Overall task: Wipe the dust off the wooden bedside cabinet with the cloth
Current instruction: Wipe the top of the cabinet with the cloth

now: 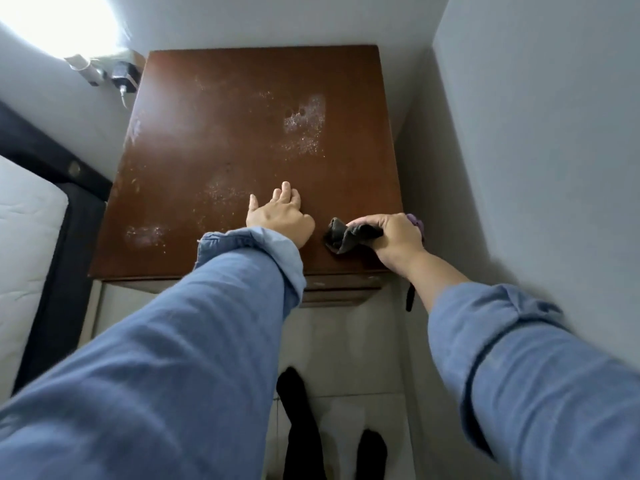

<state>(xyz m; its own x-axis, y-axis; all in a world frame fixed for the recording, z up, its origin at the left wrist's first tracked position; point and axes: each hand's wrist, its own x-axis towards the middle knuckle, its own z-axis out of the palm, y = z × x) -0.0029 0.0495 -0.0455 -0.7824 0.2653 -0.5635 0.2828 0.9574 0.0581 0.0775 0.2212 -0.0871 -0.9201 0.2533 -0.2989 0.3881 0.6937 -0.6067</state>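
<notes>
The wooden bedside cabinet (214, 133) fills the middle of the view, its brown top marked with several pale dust patches (304, 128). My left hand (280, 216) rests flat on the top near the front edge, fingers apart and holding nothing. My right hand (391, 237) is at the front right corner, closed around a dark grey cloth (346, 233) that is bunched up and touching the wood. A bit of purple fabric (415, 221) shows behind that hand.
A white wall (536, 133) runs close along the cabinet's right side. A mattress on a dark bed frame (27, 244) stands at the left. A black charger (124, 77) is plugged in at the back left. My feet in dark socks (298, 427) stand on the tiled floor.
</notes>
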